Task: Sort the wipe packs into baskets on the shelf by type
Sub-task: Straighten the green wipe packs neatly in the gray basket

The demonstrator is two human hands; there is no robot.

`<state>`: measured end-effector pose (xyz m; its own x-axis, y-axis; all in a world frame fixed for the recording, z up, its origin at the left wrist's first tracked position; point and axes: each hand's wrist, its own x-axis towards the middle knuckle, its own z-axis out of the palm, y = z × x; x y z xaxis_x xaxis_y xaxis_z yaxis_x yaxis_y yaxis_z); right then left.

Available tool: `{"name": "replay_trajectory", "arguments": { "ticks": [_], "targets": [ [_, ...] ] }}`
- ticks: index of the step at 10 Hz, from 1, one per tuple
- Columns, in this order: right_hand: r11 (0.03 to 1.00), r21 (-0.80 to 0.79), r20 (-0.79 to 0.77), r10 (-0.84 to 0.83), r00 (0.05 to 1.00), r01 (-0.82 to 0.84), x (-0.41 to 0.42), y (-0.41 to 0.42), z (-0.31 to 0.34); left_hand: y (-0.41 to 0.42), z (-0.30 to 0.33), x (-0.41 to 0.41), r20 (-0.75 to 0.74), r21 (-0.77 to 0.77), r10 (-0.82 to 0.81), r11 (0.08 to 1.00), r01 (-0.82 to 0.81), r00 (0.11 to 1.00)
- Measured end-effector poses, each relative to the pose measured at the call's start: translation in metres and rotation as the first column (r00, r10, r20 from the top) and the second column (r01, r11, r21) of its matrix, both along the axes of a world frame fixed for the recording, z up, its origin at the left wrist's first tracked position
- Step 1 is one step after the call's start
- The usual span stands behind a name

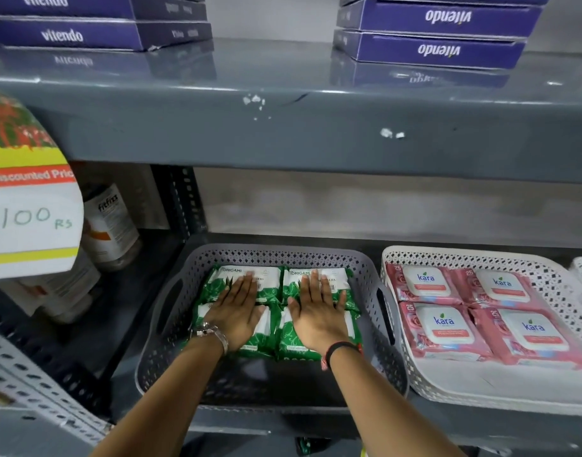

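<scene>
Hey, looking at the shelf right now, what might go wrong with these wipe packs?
1. Both hands, left hand and right hand, press flat on the green Origami packs; hard pressure may squash or shift them.
2. The grey basket seems to overhang the shelf edge, so downward force could tip it.
3. The pink Kara packs sit close by; mixing types is easy.

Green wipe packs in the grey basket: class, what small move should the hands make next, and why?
Probably lift both hands off. The left hand and right hand lie flat on four green packs squared in the grey basket; pink packs fill the white basket.
</scene>
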<state>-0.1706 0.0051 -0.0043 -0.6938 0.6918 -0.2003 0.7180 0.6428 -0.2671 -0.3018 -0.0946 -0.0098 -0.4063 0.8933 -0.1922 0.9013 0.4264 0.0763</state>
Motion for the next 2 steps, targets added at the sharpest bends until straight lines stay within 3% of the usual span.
{"name": "replay_trajectory", "arguments": {
  "ticks": [2],
  "targets": [
    [1.0,0.023,-0.068,0.015,0.998,-0.014,0.006,-0.003,0.014,-0.005,0.014,0.006,0.02,0.021,0.011,1.0,-0.012,1.0]
  ]
}}
